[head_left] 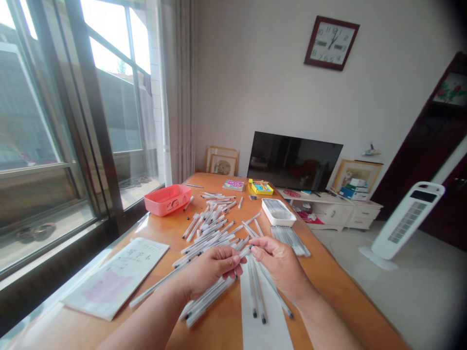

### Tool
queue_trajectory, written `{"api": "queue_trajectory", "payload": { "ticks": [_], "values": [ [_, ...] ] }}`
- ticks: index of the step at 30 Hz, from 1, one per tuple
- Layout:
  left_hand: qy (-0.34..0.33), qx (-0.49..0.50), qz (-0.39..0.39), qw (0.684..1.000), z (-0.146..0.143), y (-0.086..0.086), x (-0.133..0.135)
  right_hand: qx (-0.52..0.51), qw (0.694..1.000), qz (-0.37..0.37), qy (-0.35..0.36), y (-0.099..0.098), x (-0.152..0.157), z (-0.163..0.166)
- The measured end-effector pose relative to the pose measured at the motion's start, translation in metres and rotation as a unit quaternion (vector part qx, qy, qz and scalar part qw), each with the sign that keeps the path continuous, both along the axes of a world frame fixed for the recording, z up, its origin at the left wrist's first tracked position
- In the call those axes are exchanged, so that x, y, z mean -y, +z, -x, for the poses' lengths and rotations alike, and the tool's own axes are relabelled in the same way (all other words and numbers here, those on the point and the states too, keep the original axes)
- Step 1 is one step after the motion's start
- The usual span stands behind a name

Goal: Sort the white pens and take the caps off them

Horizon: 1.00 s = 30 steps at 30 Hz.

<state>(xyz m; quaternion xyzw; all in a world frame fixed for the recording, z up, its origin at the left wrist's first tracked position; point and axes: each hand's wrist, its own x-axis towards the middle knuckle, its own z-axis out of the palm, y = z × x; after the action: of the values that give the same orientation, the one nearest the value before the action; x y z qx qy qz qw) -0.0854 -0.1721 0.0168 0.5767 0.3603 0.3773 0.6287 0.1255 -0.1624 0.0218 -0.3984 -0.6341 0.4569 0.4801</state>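
Observation:
My left hand (211, 273) is closed round a bundle of white pens (209, 299) whose dark tips stick out below the palm. Its fingertips also pinch a single white pen (246, 251) held level between both hands. My right hand (279, 265) pinches the other end of that same pen, fingers pressed together. Under the hands lies a white paper strip (264, 321) with three pens (257, 291) on it. Many loose white pens (211, 226) are scattered over the wooden table (328, 291) beyond my hands.
A pink tray (167, 199) stands at the left edge, a white tray (278, 212) with pens at the right, a neat row of pens (290, 239) beside it. A printed sheet (118, 274) lies front left. Small colourful boxes (260, 187) sit at the far end. A white fan (403, 223) stands on the floor.

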Motion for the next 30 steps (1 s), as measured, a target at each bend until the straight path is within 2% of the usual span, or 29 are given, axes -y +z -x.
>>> {"api": "queue_trajectory", "payload": {
  "ticks": [7, 19, 25, 30],
  "values": [
    [0.008, -0.01, 0.004, 1.0, 0.001, -0.001, 0.001, 0.002, 1.0, 0.001, 0.02, 0.002, 0.001, -0.001],
    [-0.021, -0.061, -0.022, 0.998, 0.003, -0.005, -0.005, 0.043, 0.998, 0.003, 0.039, 0.002, 0.0, -0.007],
    [-0.028, -0.076, -0.037, 0.996, 0.005, -0.006, -0.004, 0.136, 0.989, -0.053, 0.023, 0.0, -0.002, -0.011],
    [-0.025, -0.129, -0.066, 0.989, 0.004, -0.005, -0.002, 0.249, 0.962, -0.116, -0.007, -0.002, 0.0, -0.009]
  ]
}}
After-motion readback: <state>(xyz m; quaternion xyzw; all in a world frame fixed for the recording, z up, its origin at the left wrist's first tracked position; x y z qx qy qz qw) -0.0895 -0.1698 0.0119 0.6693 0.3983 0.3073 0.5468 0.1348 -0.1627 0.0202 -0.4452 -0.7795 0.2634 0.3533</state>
